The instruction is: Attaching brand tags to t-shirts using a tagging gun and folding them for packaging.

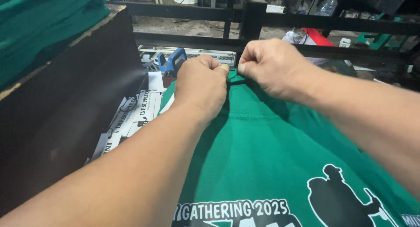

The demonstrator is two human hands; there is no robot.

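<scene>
A green T-shirt (262,152) with a white and black print lies spread in front of me, its collar end pointing away. My left hand (202,85) and my right hand (273,67) are side by side at the far edge, both fists closed and pinching the shirt's collar between thumb and fingers. The fabric is pulled taut toward the hands, with a fold running down between them. My forearms cover parts of the shirt on both sides.
A dark board (74,104) slopes up on the left with a stack of green cloth (43,21) on top. Printed white sheets (131,117) and a blue tool (173,61) lie beyond the shirt. A black metal frame (245,17) crosses the back.
</scene>
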